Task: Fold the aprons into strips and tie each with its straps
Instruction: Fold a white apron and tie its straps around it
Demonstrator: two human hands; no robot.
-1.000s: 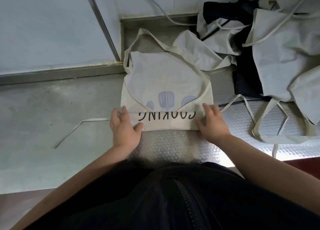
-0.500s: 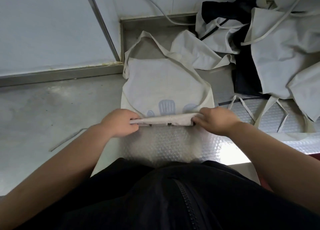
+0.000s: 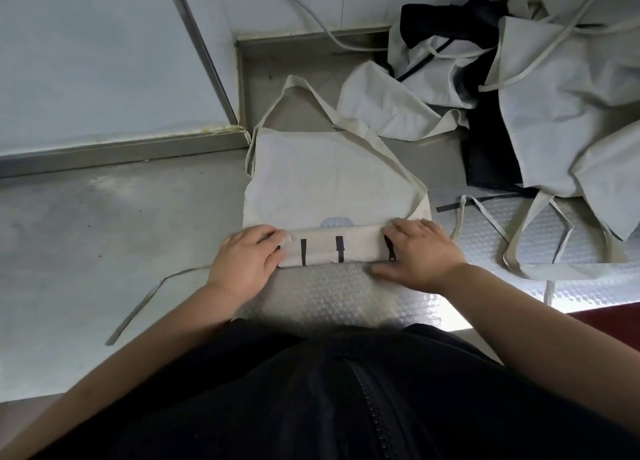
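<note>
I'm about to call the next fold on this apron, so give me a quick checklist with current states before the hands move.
1. Both ends of the folded strip held down: ok. The left hand and right hand rest on them.
2. Strip flat and even: ok. Its far edge runs straight across the apron.
3. Unfolded cloth ahead smooth: ok.
4. Neck loop free of the apron pile: cannot tell. Its right side meets crumpled cloth.
5. Left waist strap free for tying: ok. It lies loose on the table.
6. Left grip: cannot tell whether it pinches the strip or only presses it.
</note>
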